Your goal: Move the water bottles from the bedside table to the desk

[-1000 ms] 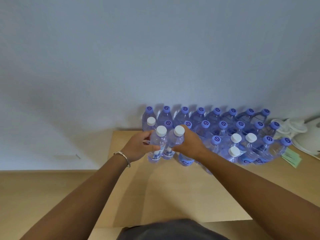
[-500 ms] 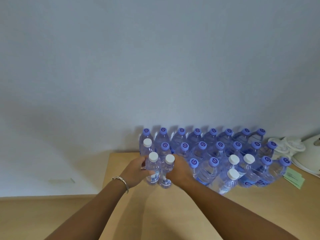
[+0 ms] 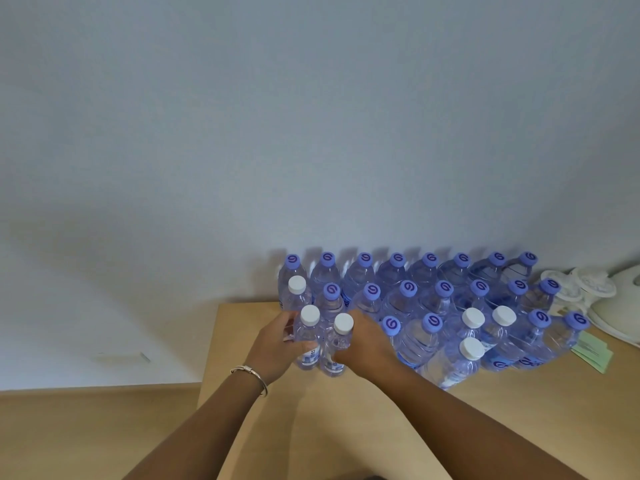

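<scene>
Two small clear water bottles with white caps stand side by side on the light wooden desk (image 3: 346, 427), at the front left of a big group of bottles. My left hand (image 3: 273, 351) grips the left bottle (image 3: 308, 336) round its body. My right hand (image 3: 363, 344) grips the right bottle (image 3: 339, 344). Behind and to the right stand several larger bottles with purple caps (image 3: 419, 337) in rows against the wall, with a few more white-capped bottles (image 3: 467, 355) among them.
A white kettle (image 3: 620, 306) and white cups (image 3: 571, 289) sit at the desk's right end. Green paper slips (image 3: 592, 353) lie in front of them. The desk's left edge (image 3: 211, 348) drops off beside a lower wooden surface (image 3: 97, 431). A pale wall rises behind.
Both hands have carried the two white-capped bottles slightly forward and down onto the desk by the group; the view tilted up, so everything sits lower in frame.
</scene>
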